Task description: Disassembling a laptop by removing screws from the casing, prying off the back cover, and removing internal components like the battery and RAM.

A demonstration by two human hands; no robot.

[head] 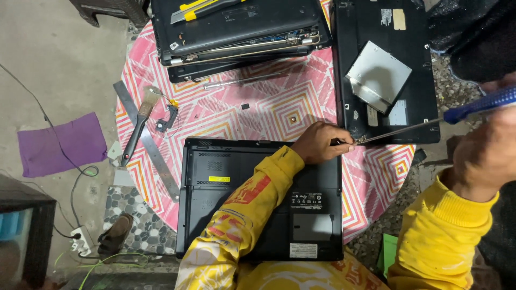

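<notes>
**Screwdriver tip steadied at a laptop's edge**

At the far left a purple cloth is seen on the floor. On the patterned table a metal ruler and a dark-handled brush are laid side by side. A black laptop is set bottom-up at the near edge, its base matt, vented and labelled. The left hand is rested across its far right corner, fingers pinched narrow around the tip of a screwdriver. Its thin metal shaft is slanted up to a blue handle, closed in the right hand. Behind, stacked opened laptops are seen, and another black laptop with a silver drive lying on it.
</notes>
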